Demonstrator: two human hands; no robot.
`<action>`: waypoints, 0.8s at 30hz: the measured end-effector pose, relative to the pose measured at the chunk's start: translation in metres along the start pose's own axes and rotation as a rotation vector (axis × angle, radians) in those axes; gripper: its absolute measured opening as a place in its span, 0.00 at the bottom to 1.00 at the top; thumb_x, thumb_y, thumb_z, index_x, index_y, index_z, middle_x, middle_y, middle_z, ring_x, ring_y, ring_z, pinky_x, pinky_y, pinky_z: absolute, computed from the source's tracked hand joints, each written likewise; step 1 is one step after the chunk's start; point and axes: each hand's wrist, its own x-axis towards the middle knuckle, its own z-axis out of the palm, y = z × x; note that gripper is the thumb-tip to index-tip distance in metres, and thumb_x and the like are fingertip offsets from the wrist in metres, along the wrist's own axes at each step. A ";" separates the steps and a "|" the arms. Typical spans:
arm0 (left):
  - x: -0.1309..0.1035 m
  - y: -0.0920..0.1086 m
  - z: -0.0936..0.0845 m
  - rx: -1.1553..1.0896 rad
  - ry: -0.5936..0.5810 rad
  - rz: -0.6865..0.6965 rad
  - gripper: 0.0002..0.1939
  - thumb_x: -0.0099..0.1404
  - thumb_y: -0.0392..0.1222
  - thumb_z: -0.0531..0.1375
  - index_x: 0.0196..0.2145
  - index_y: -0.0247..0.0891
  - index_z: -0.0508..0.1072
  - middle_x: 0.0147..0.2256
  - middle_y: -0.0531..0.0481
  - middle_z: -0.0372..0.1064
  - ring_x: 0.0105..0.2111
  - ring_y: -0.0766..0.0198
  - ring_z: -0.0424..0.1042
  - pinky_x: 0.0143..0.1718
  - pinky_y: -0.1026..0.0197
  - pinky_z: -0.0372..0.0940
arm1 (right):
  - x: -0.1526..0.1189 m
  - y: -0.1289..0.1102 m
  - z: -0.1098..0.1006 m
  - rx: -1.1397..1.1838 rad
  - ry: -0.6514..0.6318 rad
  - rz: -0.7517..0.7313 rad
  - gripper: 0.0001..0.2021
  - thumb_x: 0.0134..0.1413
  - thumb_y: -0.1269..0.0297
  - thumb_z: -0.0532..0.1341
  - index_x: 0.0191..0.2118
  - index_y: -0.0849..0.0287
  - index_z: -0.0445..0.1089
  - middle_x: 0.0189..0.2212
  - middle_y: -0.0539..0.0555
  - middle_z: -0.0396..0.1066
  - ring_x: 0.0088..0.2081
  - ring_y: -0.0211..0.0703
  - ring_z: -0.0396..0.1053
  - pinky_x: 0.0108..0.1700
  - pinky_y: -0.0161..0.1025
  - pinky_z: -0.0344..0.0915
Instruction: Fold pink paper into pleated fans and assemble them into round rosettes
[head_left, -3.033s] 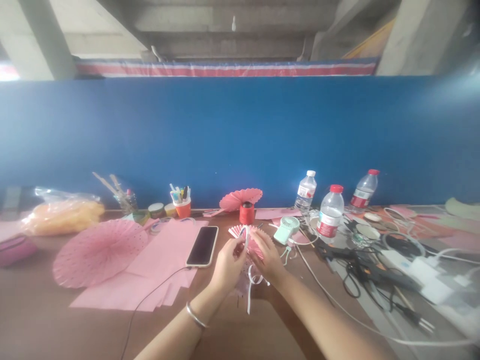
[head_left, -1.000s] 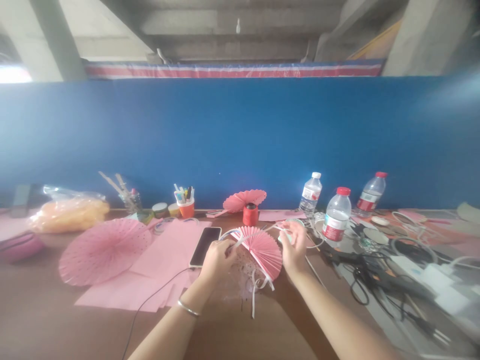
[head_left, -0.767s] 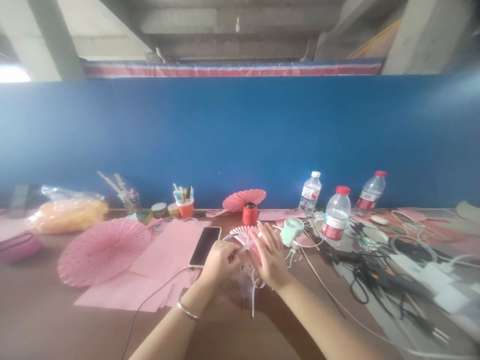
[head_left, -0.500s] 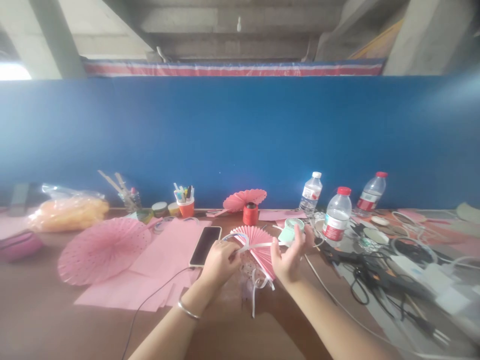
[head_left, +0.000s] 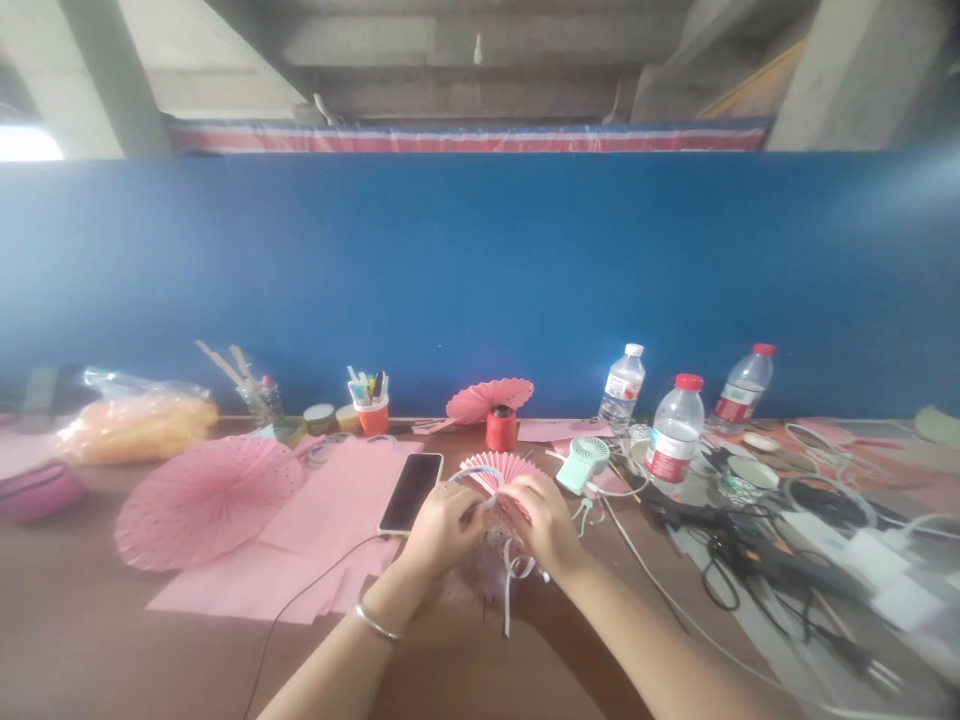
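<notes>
A pleated pink paper fan (head_left: 504, 468) lies spread at the centre of the table, partly covered by both hands. My left hand (head_left: 444, 520) is closed on a thin white ribbon (head_left: 491, 482) that curves over the fan. From the right, my right hand (head_left: 541, 520) reaches over the fan, its fingers bent and closed near the ribbon. Its fingertips are partly hidden, so what they pinch is too small to make out. Loose ribbon ends (head_left: 508, 590) hang in curls below the fan.
Left of the hands are a phone (head_left: 411, 493), pink sheets (head_left: 322, 510) and a round pink fan (head_left: 210, 500). Behind stands a red spool (head_left: 501, 428). A mint mini fan (head_left: 585, 462), bottles (head_left: 675, 430) and tangled cables (head_left: 750, 550) are to the right.
My right hand has moved left from beside the mint mini fan onto the pleated paper, and its spread fingers have closed. My left hand has barely moved.
</notes>
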 end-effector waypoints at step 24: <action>-0.001 0.003 0.006 -0.446 -0.091 -0.361 0.07 0.49 0.33 0.53 0.24 0.36 0.70 0.24 0.53 0.67 0.27 0.66 0.64 0.29 0.66 0.57 | -0.002 -0.016 0.002 -0.010 -0.166 -0.054 0.04 0.56 0.69 0.53 0.31 0.59 0.63 0.26 0.52 0.63 0.29 0.42 0.62 0.31 0.38 0.57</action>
